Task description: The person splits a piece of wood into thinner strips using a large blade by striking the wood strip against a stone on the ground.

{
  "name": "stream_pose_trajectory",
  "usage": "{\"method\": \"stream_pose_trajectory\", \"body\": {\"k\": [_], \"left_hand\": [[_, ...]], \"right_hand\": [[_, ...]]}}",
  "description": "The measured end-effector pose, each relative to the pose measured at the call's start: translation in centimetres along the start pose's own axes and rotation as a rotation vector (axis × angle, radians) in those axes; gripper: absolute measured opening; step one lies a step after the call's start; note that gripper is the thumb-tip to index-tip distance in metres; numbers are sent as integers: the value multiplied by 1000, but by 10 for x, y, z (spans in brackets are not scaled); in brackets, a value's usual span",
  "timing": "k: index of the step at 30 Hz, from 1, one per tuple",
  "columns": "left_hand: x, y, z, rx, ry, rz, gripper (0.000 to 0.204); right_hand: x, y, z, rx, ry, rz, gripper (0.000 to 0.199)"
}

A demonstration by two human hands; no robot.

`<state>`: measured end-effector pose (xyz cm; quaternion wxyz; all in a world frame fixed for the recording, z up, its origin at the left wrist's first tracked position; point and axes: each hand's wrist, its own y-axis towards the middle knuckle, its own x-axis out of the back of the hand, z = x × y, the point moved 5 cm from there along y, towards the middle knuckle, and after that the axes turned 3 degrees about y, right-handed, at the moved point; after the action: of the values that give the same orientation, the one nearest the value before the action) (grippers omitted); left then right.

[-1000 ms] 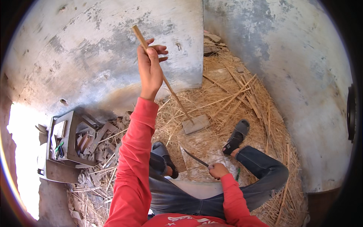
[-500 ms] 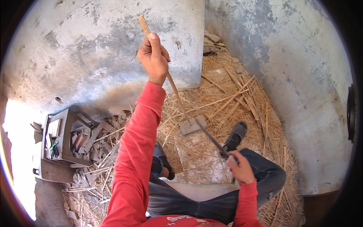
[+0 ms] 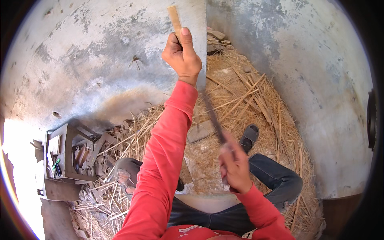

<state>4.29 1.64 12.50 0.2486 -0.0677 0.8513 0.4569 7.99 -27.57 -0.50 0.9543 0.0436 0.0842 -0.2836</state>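
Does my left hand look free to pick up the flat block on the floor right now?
Probably not: your left hand is closed around the stick, up away from the flat block. It would likely need to let go first.

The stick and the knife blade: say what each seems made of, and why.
Stick: probably bamboo or wood, with a plain matte finish, judging by its pale tan colour and lack of shine. Knife blade: likely metal, dark and dull, judging by its long, thin shape; motion blur leaves the finish uncertain.
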Motion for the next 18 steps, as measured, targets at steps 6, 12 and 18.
{"method": "stream_pose_trajectory", "body": {"k": [6,12,18], "left_hand": [[15,11,6,-1,27,7,45],[9,9,1,42,1,34,45],[14,17,-3,0,-13,56,45]], "right_hand": [[20,13,23,-117,130,-13,55],[-1,14,73,594,373,-217,55],[17,10,-42,-271,107,-21,54]]}}
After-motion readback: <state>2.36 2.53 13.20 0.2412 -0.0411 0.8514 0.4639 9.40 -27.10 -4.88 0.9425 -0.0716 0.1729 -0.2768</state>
